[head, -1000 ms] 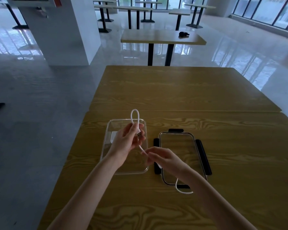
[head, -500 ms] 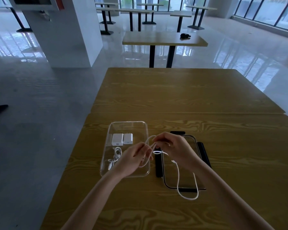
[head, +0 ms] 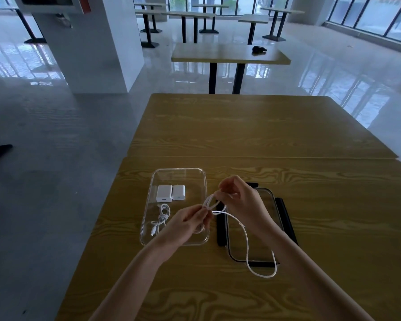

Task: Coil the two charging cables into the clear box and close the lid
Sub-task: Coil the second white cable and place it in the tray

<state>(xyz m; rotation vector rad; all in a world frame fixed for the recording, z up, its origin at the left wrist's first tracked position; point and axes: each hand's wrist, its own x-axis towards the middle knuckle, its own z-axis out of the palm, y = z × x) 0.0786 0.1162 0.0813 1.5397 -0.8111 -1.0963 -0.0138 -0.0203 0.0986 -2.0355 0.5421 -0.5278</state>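
A clear box [head: 148, 218] stands open on the wooden table. Inside it lie a coiled white cable [head: 160, 218] and two white charger plugs [head: 171, 193]. To its right the clear lid [head: 267, 198] with black clips lies flat. A second white cable [head: 247, 242] runs between my hands. My left hand [head: 183, 224] pinches its small loop above the box's right rim. My right hand [head: 240, 202] pinches the loop's upper end over the lid's left edge. The loose tail hangs down and curls on the table below the lid.
The wooden table [head: 252, 126] stretches far ahead and to the right. Its left edge runs close beside the box, with grey floor beyond. Another table [head: 227, 55] stands further back with a small dark object [head: 259, 49] on it.
My left hand came down from above the box, uncovering the plugs and coiled cable. My right hand rose to meet it, and both now wind a small loop.
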